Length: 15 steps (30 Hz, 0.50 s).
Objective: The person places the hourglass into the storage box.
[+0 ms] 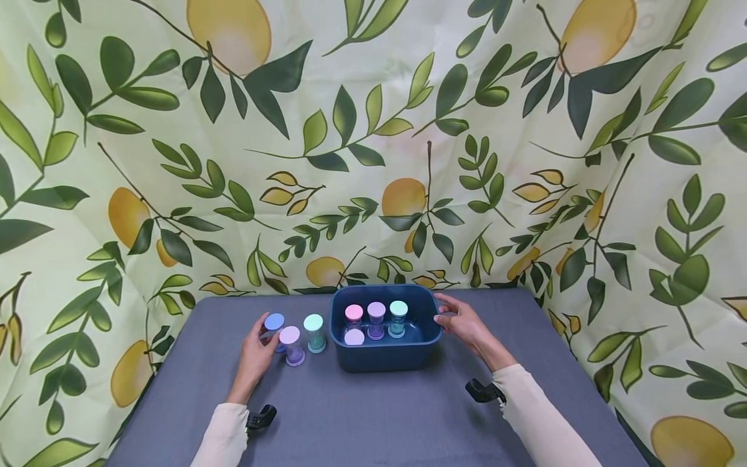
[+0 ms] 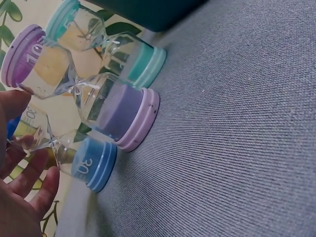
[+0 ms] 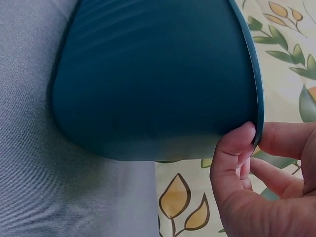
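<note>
A blue hourglass (image 1: 274, 322) stands upright on the table at the left, marked 30 on its base. My left hand (image 1: 257, 353) grips it, thumb on the near side and fingers (image 2: 37, 177) behind the glass. Right beside it stands a purple hourglass (image 2: 118, 113), close to the thumb and marked 10. A teal hourglass (image 1: 315, 334) is just beyond, towards the bin. My right hand (image 1: 467, 327) pinches the right end of the dark blue bin's (image 1: 385, 358) rim, thumb and fingertips on either side of the wall (image 3: 163, 98).
Inside the bin are a pink-topped hourglass (image 1: 353, 313), a purple one (image 1: 376, 321), a teal one (image 1: 398, 318) and a pale lilac-topped one (image 1: 354, 336). A grey cloth (image 1: 362, 415) covers the table. Lemon-print fabric (image 1: 350, 194) hangs behind and at the sides.
</note>
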Each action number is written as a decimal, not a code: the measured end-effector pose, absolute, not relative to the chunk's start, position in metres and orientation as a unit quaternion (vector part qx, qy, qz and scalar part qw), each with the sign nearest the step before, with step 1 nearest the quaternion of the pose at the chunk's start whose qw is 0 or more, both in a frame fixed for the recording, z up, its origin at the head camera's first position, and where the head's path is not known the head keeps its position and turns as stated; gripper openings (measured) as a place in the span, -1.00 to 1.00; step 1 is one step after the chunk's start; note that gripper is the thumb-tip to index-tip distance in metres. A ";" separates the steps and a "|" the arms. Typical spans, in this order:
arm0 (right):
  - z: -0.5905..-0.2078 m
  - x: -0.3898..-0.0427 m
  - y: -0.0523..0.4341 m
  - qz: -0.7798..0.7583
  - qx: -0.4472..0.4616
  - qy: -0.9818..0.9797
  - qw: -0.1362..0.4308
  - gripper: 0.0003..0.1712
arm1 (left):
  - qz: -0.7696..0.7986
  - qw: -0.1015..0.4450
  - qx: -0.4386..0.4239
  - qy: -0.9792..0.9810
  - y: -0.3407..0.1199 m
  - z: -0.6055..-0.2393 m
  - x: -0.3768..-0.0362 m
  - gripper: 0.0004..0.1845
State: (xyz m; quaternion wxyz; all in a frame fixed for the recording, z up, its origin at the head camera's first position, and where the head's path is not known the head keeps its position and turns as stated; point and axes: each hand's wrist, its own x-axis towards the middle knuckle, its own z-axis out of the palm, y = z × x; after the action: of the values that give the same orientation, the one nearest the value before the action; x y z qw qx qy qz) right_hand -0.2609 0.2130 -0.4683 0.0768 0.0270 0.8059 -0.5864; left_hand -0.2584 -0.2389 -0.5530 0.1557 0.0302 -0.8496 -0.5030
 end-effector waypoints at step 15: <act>-0.472 -0.262 0.213 -0.593 0.028 0.801 0.074 -0.33 | -0.514 0.193 0.021 -0.835 -0.246 -0.544 -0.253 -0.45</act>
State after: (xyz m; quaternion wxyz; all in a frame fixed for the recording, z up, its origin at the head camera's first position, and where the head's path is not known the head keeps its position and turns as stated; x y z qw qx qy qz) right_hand -0.2619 0.2129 -0.4718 0.0742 0.0285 0.8013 -0.5930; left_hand -0.2527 -0.2462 -0.5436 0.1931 0.0212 -0.8354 -0.5142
